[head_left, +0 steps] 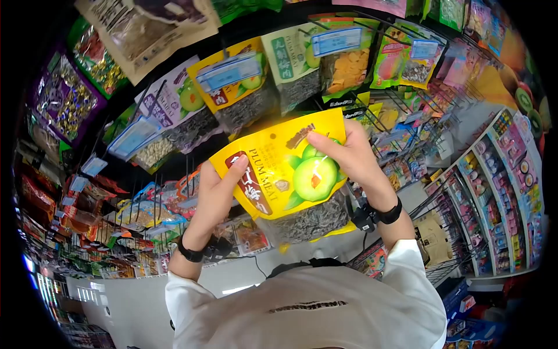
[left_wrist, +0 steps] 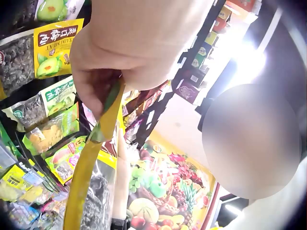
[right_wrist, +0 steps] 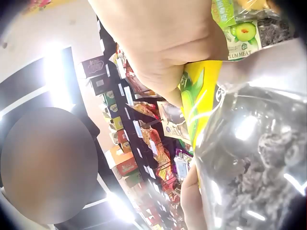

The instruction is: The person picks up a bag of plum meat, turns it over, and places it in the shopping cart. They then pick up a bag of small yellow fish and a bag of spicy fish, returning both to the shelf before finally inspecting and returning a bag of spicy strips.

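A yellow PLUM MEAT bag, with dark dried fruit in its clear lower part, is held up in both hands, slightly tilted. The left hand pinches its left edge, thumb on the front. At the upper right edge the right hand grips it, thumb beside the green fruit picture. The left wrist view shows the bag edge-on under the left hand. In the right wrist view the right hand pinches the bag's yellow top, above the clear part.
Hanging bags fill the rack ahead, among them another yellow plum bag, a pale green one and a purple-white one, with blue price tags in front. A shelf of small packages stands at the right.
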A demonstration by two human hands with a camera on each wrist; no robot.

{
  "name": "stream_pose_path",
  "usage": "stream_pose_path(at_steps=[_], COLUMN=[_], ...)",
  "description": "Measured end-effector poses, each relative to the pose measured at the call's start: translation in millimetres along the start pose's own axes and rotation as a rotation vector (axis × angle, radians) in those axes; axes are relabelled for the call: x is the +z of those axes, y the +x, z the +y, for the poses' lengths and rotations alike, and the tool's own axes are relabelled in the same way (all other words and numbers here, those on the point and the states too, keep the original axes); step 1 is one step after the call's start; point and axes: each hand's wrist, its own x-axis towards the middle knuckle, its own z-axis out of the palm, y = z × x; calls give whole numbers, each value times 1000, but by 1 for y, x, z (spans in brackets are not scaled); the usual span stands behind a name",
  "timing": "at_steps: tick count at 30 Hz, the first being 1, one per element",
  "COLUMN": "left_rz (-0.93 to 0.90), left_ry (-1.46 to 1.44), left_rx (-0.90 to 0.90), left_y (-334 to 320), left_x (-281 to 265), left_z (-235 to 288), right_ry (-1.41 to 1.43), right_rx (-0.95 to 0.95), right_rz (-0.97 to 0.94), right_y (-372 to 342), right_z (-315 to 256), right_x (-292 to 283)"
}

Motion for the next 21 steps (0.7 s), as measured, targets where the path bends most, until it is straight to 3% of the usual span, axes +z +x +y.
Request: stream_pose_path(at_steps=[4, 8, 13, 15, 21], left_rz=[154, 191, 240, 277, 407], left_ry=[-64, -129, 54, 168, 148], left_rx=[-28, 9, 179, 128, 244], left_y=[17, 33, 62, 69, 86], left_x=[10, 16, 18, 11, 24], left_z=[-9, -3, -1, -1, 14], right_ry=[17, 21, -93, -112, -39], right_rx=[-59, -90, -217, -224, -334], right_rz=[-30, -46, 24, 40, 73], right_y=[19, 36, 63, 75, 106], right_z=[-1, 3, 16, 21, 34], right_x=[-9, -8, 2, 3, 3])
